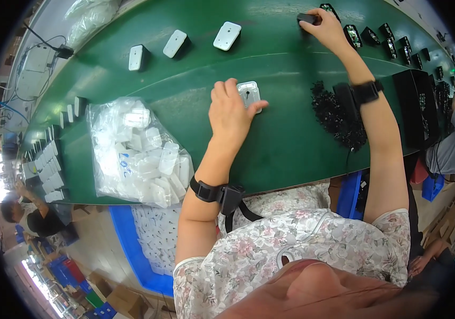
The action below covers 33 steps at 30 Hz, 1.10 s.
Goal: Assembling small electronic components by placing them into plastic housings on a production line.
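Note:
My left hand (230,109) is at the middle of the green table, its fingers along the left side of a white plastic cover (249,93) and its thumb over the lower right corner. The cover's hollow inner side faces up. At the far right my right hand (325,29) is stretched out, its fingers closed on a small black plastic housing (305,21). Just beside that hand stand black housings with circuit boards inside (353,36). A row of white-topped black units (227,36) lies across the far part of the table.
A clear bag of white plastic covers (142,154) lies at the left, with several finished-looking units (49,167) beyond it. Small black parts (333,117) are piled at the right near a black box (416,106). A blue bin (126,239) stands below the table edge. Other people sit at both ends.

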Motion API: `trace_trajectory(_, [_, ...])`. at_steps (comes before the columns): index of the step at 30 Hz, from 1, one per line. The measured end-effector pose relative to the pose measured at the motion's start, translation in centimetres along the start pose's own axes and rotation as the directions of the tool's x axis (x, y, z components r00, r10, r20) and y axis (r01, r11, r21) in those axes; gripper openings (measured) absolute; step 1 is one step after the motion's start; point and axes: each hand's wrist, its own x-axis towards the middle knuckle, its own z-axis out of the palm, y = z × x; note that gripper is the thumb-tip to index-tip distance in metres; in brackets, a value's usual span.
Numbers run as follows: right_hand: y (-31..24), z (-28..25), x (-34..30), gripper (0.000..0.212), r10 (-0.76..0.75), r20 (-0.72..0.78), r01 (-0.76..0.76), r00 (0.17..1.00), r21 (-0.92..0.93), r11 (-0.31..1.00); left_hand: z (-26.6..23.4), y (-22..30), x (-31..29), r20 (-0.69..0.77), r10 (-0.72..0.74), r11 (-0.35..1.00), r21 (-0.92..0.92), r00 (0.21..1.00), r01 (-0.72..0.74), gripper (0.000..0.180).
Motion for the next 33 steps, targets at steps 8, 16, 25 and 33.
trace_trajectory(8, [-6.4,-5.0,-10.0,0.044,-0.306,0.194,0.184,0.932,0.473,0.862,0.1,-0.2,-0.5,0.051,0.345,0.937,-0.075,0.937,-0.341,0.047])
trace_trajectory(16, [-10.1,-7.2,-13.0,0.045,-0.438,0.052,0.325,0.898,0.593,0.736,-2.1,-0.9,-0.5,0.013,0.265,0.933,-0.254,0.964,-0.253,0.049])
trace_trajectory(25, [-11.4,-6.0,-13.6,0.045,-0.520,0.173,0.348,0.836,0.567,0.747,-1.4,-2.1,-1.6,0.149,0.359,0.923,-0.204,0.921,-0.327,0.059])
trace_trajectory(33, [-11.4,-6.2,-13.8,0.045,-0.485,0.192,0.296,0.853,0.587,0.754,-1.2,-1.8,-1.9,0.145,0.385,0.923,-0.042,0.911,-0.383,0.059])
